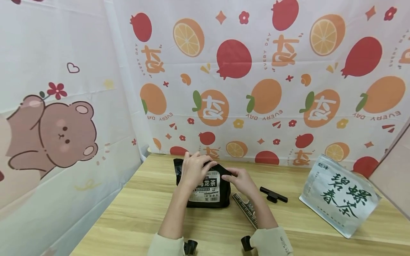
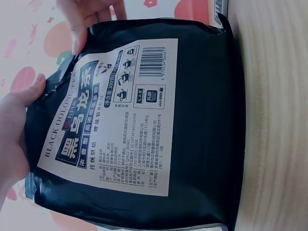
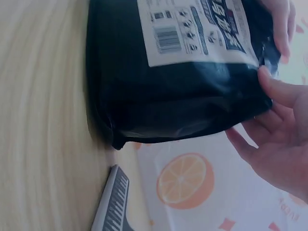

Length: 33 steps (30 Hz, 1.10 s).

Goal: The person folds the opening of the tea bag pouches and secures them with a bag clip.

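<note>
A black oolong tea bag (image 1: 205,192) with a white label stands upright on the wooden table (image 1: 128,220). My left hand (image 1: 193,167) grips its folded top from the left, fingers curled over the edge. My right hand (image 1: 240,179) pinches the top right corner. In the left wrist view the tea bag (image 2: 144,120) fills the frame, with my left hand (image 2: 17,134) on its top edge and my right hand (image 2: 86,19) at the far corner. In the right wrist view my right hand (image 3: 279,139) has its thumb on the tea bag (image 3: 168,96) and its fingers behind it.
A silver tea bag (image 1: 339,195) with green characters leans at the right. A black clip (image 1: 273,195) lies between the bags, and a dark ruler-like strip (image 1: 246,209) lies under my right forearm. Fruit-print cloth (image 1: 256,89) backs the table; bear-print cloth (image 1: 51,135) hangs left.
</note>
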Each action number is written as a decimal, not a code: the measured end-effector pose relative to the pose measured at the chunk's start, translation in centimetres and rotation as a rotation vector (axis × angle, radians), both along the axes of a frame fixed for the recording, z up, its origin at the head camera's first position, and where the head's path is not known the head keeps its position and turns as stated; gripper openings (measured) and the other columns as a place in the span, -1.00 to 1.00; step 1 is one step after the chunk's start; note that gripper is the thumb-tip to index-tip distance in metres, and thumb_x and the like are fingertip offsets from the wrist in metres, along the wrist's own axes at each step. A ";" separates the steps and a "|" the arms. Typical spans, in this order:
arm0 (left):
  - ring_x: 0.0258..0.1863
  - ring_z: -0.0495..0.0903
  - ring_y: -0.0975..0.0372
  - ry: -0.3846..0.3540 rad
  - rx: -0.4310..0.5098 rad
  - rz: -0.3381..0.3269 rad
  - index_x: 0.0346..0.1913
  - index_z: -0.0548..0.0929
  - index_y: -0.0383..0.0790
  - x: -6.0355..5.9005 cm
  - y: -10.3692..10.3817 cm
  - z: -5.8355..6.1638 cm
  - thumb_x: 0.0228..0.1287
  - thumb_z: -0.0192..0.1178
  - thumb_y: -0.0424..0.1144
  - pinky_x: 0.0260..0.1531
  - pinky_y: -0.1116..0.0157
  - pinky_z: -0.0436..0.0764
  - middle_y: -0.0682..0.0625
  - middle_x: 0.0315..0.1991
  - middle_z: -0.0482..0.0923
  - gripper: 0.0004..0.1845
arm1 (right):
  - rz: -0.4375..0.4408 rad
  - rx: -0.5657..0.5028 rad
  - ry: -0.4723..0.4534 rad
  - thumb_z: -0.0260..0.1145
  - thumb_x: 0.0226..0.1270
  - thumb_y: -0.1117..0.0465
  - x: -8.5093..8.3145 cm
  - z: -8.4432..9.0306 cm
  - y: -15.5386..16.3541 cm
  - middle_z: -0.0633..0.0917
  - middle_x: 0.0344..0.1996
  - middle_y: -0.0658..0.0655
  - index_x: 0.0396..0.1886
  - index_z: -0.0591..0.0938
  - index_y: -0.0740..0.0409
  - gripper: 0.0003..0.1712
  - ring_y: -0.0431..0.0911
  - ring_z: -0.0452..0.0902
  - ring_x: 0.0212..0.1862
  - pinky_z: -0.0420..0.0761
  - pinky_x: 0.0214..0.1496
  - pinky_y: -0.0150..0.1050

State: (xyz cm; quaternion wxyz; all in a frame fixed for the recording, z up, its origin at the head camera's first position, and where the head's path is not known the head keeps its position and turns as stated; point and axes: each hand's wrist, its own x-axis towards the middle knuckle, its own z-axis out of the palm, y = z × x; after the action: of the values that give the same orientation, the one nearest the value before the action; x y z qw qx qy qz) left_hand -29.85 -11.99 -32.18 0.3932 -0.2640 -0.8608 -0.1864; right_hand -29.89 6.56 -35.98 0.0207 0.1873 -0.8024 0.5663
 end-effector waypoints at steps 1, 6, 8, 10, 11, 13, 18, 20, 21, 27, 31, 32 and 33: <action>-0.51 0.40 0.25 -0.007 -0.006 -0.009 -0.45 0.70 -0.03 -0.1 0.0 0.1 0.06 0.28 -0.06 -0.36 0.20 0.19 0.16 -0.52 0.62 -0.86 | -0.004 -0.002 -0.014 0.28 0.24 0.20 -0.1 0.0 0.2 0.67 -0.19 0.13 -0.05 0.64 0.25 -0.68 -0.04 0.55 -0.09 0.44 0.01 -0.03; -0.53 0.37 0.30 -0.040 -0.023 -0.059 -0.43 0.70 -0.03 -0.4 0.0 0.3 0.05 0.28 -0.05 -0.34 0.23 0.18 0.19 -0.52 0.60 -0.85 | -0.055 -0.062 -0.040 0.33 0.17 0.22 -0.2 -0.2 0.4 0.70 -0.29 0.11 -0.18 0.71 0.22 -0.76 -0.05 0.57 -0.14 0.43 0.01 0.00; -0.54 0.35 0.30 -0.049 -0.019 -0.078 -0.43 0.71 -0.04 -0.4 0.0 0.4 0.05 0.29 -0.07 -0.35 0.23 0.18 0.18 -0.52 0.59 -0.86 | -0.079 -0.096 -0.046 0.34 0.15 0.25 -0.2 -0.3 0.3 0.70 -0.32 0.12 -0.22 0.72 0.23 -0.79 -0.04 0.59 -0.16 0.44 0.00 0.00; -0.56 0.34 0.30 -0.045 -0.019 -0.086 -0.44 0.71 -0.05 -0.4 0.1 0.3 0.05 0.30 -0.08 -0.35 0.23 0.18 0.17 -0.53 0.59 -0.87 | -0.104 -0.124 -0.047 0.36 0.13 0.28 -0.2 -0.5 0.2 0.70 -0.32 0.14 -0.24 0.72 0.25 -0.80 -0.03 0.59 -0.16 0.45 0.00 -0.01; -0.56 0.34 0.29 -0.039 -0.018 -0.089 -0.44 0.71 -0.06 -0.4 0.1 0.3 0.06 0.30 -0.08 -0.36 0.22 0.18 0.17 -0.53 0.59 -0.87 | -0.115 -0.138 -0.052 0.36 0.12 0.29 -0.2 -0.5 0.1 0.70 -0.32 0.15 -0.24 0.72 0.25 -0.80 -0.02 0.59 -0.15 0.45 0.00 -0.01; -0.57 0.34 0.29 -0.025 -0.018 -0.088 -0.45 0.70 -0.06 -0.5 0.2 0.3 0.06 0.30 -0.09 -0.36 0.22 0.19 0.16 -0.54 0.60 -0.87 | -0.135 -0.155 -0.059 0.37 0.11 0.30 -0.2 -0.6 -0.1 0.70 -0.31 0.15 -0.24 0.72 0.25 -0.80 -0.02 0.59 -0.14 0.45 0.00 -0.01; -0.54 0.38 0.28 -0.018 -0.011 -0.067 -0.45 0.70 -0.06 -0.5 0.2 0.1 0.05 0.31 -0.09 -0.35 0.22 0.19 0.15 -0.52 0.61 -0.87 | -0.106 -0.136 -0.061 0.36 0.13 0.26 0.0 -0.4 0.0 0.70 -0.30 0.14 -0.20 0.71 0.25 -0.77 -0.03 0.58 -0.13 0.44 0.00 -0.02; -0.51 0.40 0.27 -0.035 -0.007 -0.058 -0.44 0.70 -0.05 -0.4 0.2 0.1 0.07 0.30 -0.09 -0.34 0.22 0.19 0.16 -0.52 0.61 -0.87 | -0.044 -0.101 -0.050 0.34 0.16 0.23 0.0 -0.4 0.4 0.69 -0.25 0.13 -0.13 0.68 0.24 -0.72 -0.03 0.57 -0.11 0.46 -0.01 -0.04; -0.50 0.41 0.27 -0.045 -0.004 -0.056 -0.44 0.70 -0.05 -0.3 0.1 0.1 0.07 0.30 -0.09 -0.34 0.21 0.19 0.15 -0.51 0.61 -0.87 | -0.005 -0.079 -0.043 0.33 0.18 0.21 -0.1 -0.4 0.7 0.68 -0.22 0.13 -0.09 0.67 0.24 -0.69 -0.03 0.56 -0.09 0.45 0.00 -0.04; -0.46 0.44 0.26 -0.092 -0.007 -0.042 -0.43 0.70 -0.04 0.0 -0.3 0.2 0.10 0.28 -0.08 -0.33 0.21 0.19 0.15 -0.50 0.60 -0.87 | 0.154 0.003 -0.009 0.27 0.25 0.19 -0.4 -0.8 1.5 0.62 -0.06 0.14 0.03 0.60 0.21 -0.63 0.03 0.45 0.07 0.35 0.09 0.06; -0.47 0.43 0.26 -0.108 -0.005 -0.050 -0.42 0.70 -0.04 0.0 -0.5 0.2 0.11 0.27 -0.08 -0.32 0.22 0.20 0.15 -0.49 0.59 -0.87 | 0.147 -0.001 0.047 0.27 0.23 0.30 -0.9 -1.2 1.3 0.64 -0.12 0.19 -0.04 0.63 0.29 -0.70 0.02 0.53 -0.03 0.43 0.02 -0.01; -0.48 0.42 0.27 -0.113 -0.004 -0.052 -0.42 0.70 -0.04 0.0 -0.6 0.1 0.11 0.27 -0.08 -0.32 0.22 0.19 0.15 -0.49 0.59 -0.87 | 0.143 -0.007 0.065 0.27 0.21 0.33 -0.9 -1.3 1.2 0.65 -0.14 0.22 -0.06 0.64 0.31 -0.71 0.02 0.55 -0.06 0.47 -0.01 -0.05; -0.48 0.41 0.27 -0.116 -0.001 -0.054 -0.43 0.70 -0.04 0.0 -0.6 0.1 0.10 0.27 -0.08 -0.33 0.22 0.19 0.15 -0.48 0.59 -0.87 | 0.138 -0.015 0.082 0.27 0.20 0.37 -1.0 -1.4 1.0 0.65 -0.16 0.24 -0.09 0.65 0.34 -0.73 0.02 0.57 -0.09 0.49 -0.05 -0.09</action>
State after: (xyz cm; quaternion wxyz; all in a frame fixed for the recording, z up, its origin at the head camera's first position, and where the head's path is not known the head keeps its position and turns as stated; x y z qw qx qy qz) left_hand -29.82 -12.58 -32.06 0.3372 -0.2762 -0.8749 -0.2113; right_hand -30.91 7.61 -37.42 0.0158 0.2648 -0.7820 0.5641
